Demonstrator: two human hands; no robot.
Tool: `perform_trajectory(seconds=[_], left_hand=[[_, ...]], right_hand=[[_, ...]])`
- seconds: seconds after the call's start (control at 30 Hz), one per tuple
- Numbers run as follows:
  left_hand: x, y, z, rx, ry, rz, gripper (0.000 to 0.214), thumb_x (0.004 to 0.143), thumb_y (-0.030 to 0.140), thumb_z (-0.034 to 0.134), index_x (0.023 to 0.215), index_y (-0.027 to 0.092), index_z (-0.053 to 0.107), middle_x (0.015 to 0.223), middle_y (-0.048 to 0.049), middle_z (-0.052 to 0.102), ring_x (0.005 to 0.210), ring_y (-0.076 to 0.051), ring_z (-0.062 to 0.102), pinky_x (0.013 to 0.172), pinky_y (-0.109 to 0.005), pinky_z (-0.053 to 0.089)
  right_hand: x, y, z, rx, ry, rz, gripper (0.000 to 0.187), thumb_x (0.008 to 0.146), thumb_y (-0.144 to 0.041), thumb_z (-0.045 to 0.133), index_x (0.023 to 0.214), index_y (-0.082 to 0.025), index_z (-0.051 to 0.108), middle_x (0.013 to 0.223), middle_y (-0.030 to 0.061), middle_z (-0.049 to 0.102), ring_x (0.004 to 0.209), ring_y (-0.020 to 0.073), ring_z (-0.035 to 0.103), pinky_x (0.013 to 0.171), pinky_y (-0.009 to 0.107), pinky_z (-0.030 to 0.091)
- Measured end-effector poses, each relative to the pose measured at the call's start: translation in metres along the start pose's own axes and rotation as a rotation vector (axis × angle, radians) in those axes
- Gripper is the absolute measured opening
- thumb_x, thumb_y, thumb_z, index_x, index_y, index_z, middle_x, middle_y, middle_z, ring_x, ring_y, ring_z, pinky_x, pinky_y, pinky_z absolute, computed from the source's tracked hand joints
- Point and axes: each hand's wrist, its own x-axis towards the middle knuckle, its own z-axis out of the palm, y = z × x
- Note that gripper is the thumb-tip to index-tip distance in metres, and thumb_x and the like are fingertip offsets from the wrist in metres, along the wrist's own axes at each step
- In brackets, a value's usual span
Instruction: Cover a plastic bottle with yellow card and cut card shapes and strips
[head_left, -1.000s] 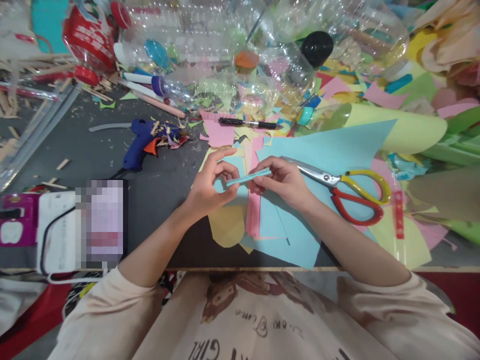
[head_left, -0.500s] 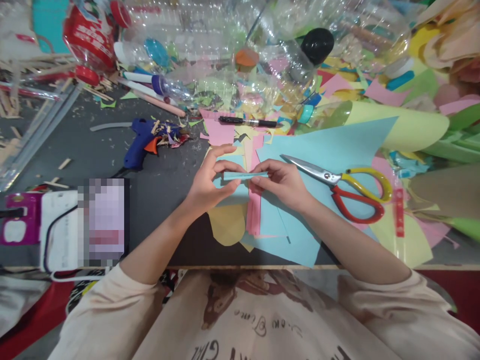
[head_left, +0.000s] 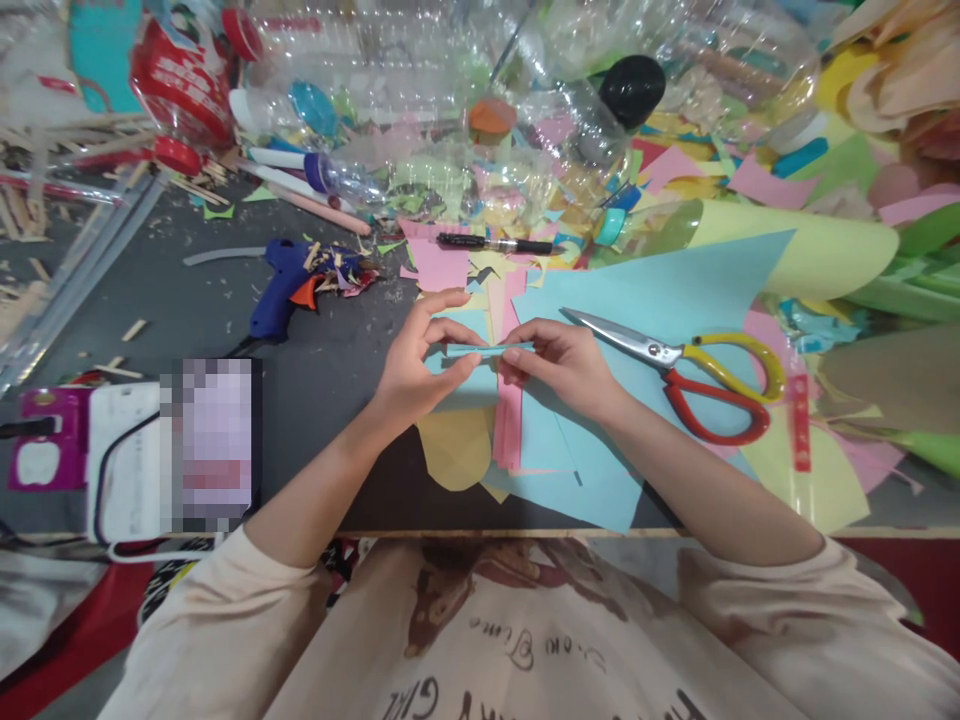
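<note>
Between my two hands is a narrow folded strip of light blue paper (head_left: 489,350), held level above the table. My left hand (head_left: 420,355) pinches its left end between thumb and fingers. At the other end, the thumb and fingers of my right hand (head_left: 561,360) close on the strip. Beneath the hands lie pink paper strips (head_left: 508,430), a tan paper piece with a rounded end (head_left: 456,450) and a large light blue sheet (head_left: 585,470). Scissors with one yellow and one red handle (head_left: 675,365) rest on that sheet, right of my right hand.
A blue glue gun (head_left: 277,285) lies to the left, near a phone with a blurred screen (head_left: 217,440). Beyond my hands is a black pen (head_left: 495,244). Clear plastic bottles (head_left: 420,60) and paper scraps crowd the back. A rolled yellow-green sheet (head_left: 802,250) is at right.
Both hands keep their grip on the blue paper strip in nearly the same place. The strip looks slightly tilted compared with before, and the camera view has shifted a little.
</note>
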Motion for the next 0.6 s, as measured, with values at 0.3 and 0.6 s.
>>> perform_trajectory(seconds=[0.3, 0.6], left_hand=[[0.0048, 0.0087, -0.0036, 0.217, -0.011, 0.025, 0.016, 0.084, 0.037, 0.067, 0.083, 0.023, 0.073, 0.086, -0.0036, 0.072, 0.079, -0.017, 0.065, 0.066, -0.028, 0.049], [0.0047, 0.0072, -0.0032, 0.197, 0.035, 0.084, 0.016, 0.084, 0.039, 0.071, 0.078, 0.024, 0.075, 0.076, -0.0014, 0.071, 0.071, -0.016, 0.063, 0.068, -0.030, 0.050]], right_hand=[[0.0011, 0.0010, -0.0004, 0.005, 0.015, -0.013, 0.045, 0.070, -0.060, 0.079, 0.078, -0.018, 0.065, 0.064, -0.0006, 0.066, 0.055, 0.0110, 0.061, 0.056, 0.027, 0.055], [0.0020, 0.0011, -0.0012, -0.013, 0.013, -0.011, 0.040, 0.073, -0.056, 0.079, 0.074, -0.018, 0.066, 0.063, 0.0000, 0.068, 0.054, 0.0108, 0.062, 0.055, 0.026, 0.055]])
